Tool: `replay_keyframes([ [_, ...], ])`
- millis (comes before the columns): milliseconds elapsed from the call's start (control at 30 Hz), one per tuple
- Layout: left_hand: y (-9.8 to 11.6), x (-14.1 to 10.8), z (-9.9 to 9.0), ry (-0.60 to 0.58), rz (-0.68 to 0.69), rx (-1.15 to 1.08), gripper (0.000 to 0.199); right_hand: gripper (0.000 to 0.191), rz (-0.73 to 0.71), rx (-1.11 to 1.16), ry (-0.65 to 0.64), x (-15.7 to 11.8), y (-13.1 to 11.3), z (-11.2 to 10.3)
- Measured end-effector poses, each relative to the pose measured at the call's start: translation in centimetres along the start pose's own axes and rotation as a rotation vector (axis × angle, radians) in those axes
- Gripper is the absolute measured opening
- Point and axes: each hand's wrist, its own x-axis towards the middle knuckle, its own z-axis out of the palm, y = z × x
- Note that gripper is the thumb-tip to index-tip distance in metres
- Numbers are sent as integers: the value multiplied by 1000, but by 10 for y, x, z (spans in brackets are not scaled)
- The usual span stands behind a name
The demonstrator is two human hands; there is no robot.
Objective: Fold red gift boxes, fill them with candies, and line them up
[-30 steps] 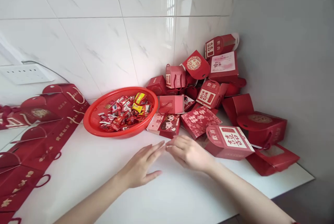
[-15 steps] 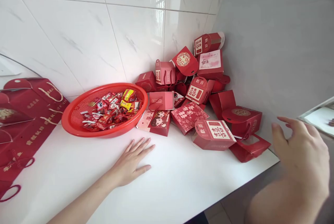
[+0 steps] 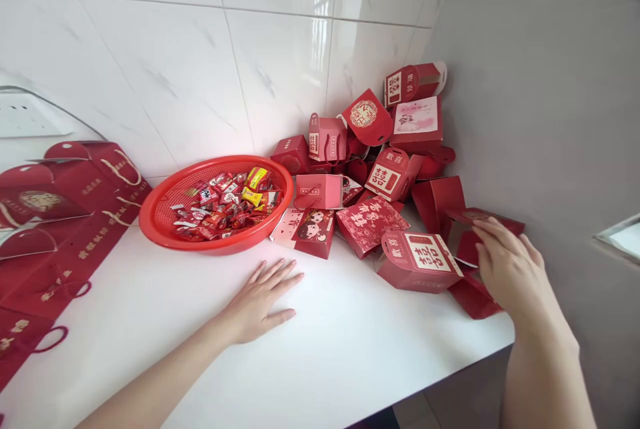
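My left hand [image 3: 260, 302] lies flat on the white tabletop [image 3: 320, 349], its fingers spread, in front of the red plastic basket [image 3: 155, 235]. At the right end of the pile, my right hand [image 3: 515, 275] grips a red gift box [image 3: 463, 242] by its upper side. The box is tilted and its open side shows; my thumb is partly hidden. Just below it lies another red box [image 3: 477, 299], partly covered by the hand. A box with a large white character panel [image 3: 425, 259] lies to the left of my right hand.
Small wrapped candies [image 3: 225, 205] lie in the basket. Several red gift boxes [image 3: 370, 215] are heaped in the wall corner. Red boxes with rope handles [image 3: 95, 222] stand in rows at the left. The table's front edge runs diagonally at lower right.
My right hand has moved left from beside the table onto the red gift box, which has tilted. My left hand stays flat on the table. The view has shifted slightly.
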Motion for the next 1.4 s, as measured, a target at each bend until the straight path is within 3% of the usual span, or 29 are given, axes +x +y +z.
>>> replay_keyframes([
  [133,2,0,1,9,2,-17,67,46,45,19,111,25,-5,-19],
  [267,1,0,6,64,22,-17,67,50,17,195,335,49,-48,-55],
  [300,1,-1,5,102,27,-9,64,47,-7,259,422,54,-62,-62],
  [400,4,-12,-9,342,75,20,49,43,-113,500,398,66,-109,-72],
  [500,10,-30,-33,718,112,13,46,37,-260,863,123,72,-157,-59],
  [567,13,-42,-44,949,67,-47,43,37,-382,1091,-142,71,-188,-40],
  [633,13,-52,-47,1060,-11,-168,39,41,-501,1221,-363,65,-218,-19],
  [700,11,-57,-41,1034,-84,-319,38,46,-581,1285,-501,60,-243,-2],
  [767,9,-60,-33,967,-129,-426,40,47,-671,1250,-548,57,-261,7],
  [833,9,-60,-27,972,-161,-417,44,39,-745,1163,-503,59,-272,7],
  [933,12,-58,-30,1134,-160,-247,49,26,-799,1054,-363,68,-282,-3],
  [1000,15,-58,-37,1178,-128,-123,45,23,-869,1006,-347,72,-286,-9],
  [1167,18,-61,-47,912,0,95,41,25,-1074,904,-390,74,-290,-12],
  [1300,19,-67,-47,879,83,88,26,30,-1104,861,-390,75,-284,-12],
  [1400,25,-70,-47,798,238,72,25,27,-1153,819,-363,77,-280,-14],
])
